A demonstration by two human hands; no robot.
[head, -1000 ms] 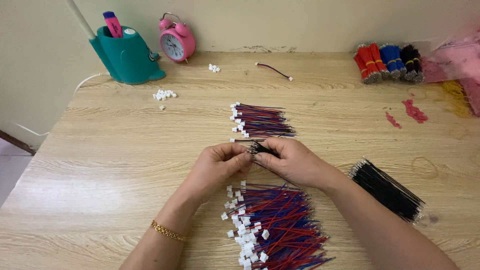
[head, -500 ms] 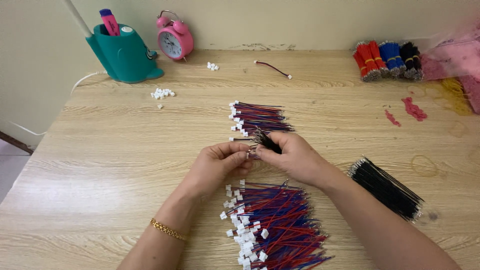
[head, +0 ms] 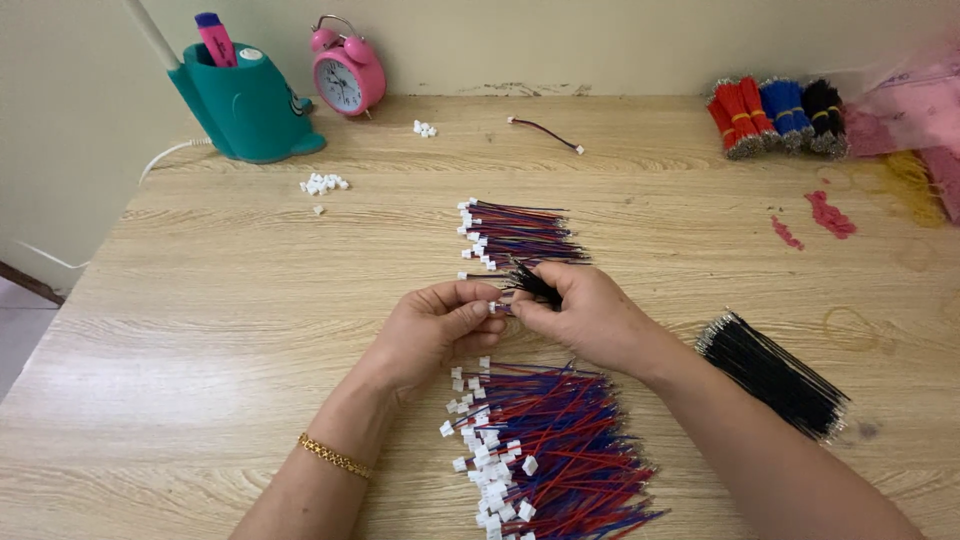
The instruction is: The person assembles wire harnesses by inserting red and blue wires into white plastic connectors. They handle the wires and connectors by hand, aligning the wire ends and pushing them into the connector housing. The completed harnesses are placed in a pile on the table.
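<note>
Up at the far right corner I see a pinkish plastic bag (head: 915,105), translucent, cut off by the frame edge. Beside it lie bound wire bundles (head: 780,115) in red, blue and black. At far left, a teal desk holder (head: 240,100) with a pink marker (head: 214,38) standing in it, and a round pink alarm clock (head: 347,78) against the wall.

My left hand (head: 435,330) and right hand (head: 585,315) meet at table centre, fingertips touching. The left pinches a small white connector (head: 497,307). The right is closed on a short tuft of black wires (head: 530,283) whose ends point toward the far edge. Thumbs and forefingers are pressed together on both.

Just beyond the hands, a neat stack of red-blue leads (head: 520,235) with white plugs facing left. Below the wrists, a bigger loose heap of leads (head: 550,450) runs to the near edge. A black wire bunch (head: 775,375) lies right of my forearm, apart from it.

Bare wooden table (head: 200,330) opens wide to the left as far as its edge. Loose white connectors (head: 322,184) sit near the holder.
</note>
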